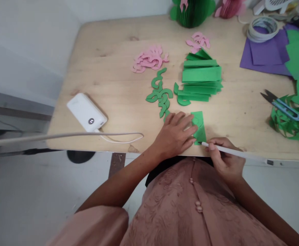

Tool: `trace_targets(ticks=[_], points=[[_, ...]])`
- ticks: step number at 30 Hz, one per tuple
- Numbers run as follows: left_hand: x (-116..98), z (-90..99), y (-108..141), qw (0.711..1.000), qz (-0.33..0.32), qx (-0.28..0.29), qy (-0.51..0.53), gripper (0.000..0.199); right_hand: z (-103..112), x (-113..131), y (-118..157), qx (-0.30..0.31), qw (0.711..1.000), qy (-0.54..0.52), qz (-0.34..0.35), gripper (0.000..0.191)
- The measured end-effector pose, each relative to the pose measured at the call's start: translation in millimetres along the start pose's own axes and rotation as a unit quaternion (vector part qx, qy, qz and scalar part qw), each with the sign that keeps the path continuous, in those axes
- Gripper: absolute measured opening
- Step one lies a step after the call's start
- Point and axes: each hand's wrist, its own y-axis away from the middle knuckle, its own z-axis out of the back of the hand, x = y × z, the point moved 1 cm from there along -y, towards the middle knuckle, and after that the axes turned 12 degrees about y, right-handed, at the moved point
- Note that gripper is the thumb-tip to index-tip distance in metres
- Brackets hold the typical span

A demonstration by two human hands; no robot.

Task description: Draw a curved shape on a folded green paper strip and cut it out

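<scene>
A small strip of green paper (199, 126) lies near the table's front edge, with faint curved lines drawn on it. Spread fingers of my left hand (176, 133) rest flat on its left side. Pinched in my right hand (227, 160) is a white pen (231, 150), its dark tip at the strip's lower right corner. Curved green paper cutouts (162, 94) lie just beyond my left hand. Behind the strip sits a stack of folded green paper (202, 75), with another curved green piece (183, 99) at its near left.
Pink cutouts (150, 59) lie further back. At right are blue-handled snips (285, 106) on green scraps (280, 124), purple paper (264, 54) and tape rolls (263, 29). A white power bank (86, 111) with a cable stands left; a green honeycomb paper ball (192, 13) is at the back.
</scene>
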Motion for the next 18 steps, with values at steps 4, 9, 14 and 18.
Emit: trace_targets(ticks=[4,9,14,18], points=[[0.0,0.1,-0.1,1.0,-0.001,-0.001,0.0,0.032,-0.8,-1.5,1.4,0.0,1.0,0.003,-0.003,0.013],[-0.5,0.2,-0.3,1.0,-0.001,-0.001,-0.006,0.032,-0.9,-1.6,1.4,-0.008,1.0,0.008,0.009,0.013],[-0.9,0.5,-0.6,1.0,-0.001,-0.003,-0.007,0.031,0.1,-0.7,0.2,-0.007,1.0,0.003,0.017,0.012],[-1.2,1.1,-1.1,1.0,-0.003,-0.001,-0.006,0.032,1.1,-0.9,0.1,-0.006,1.0,0.005,0.021,0.013]])
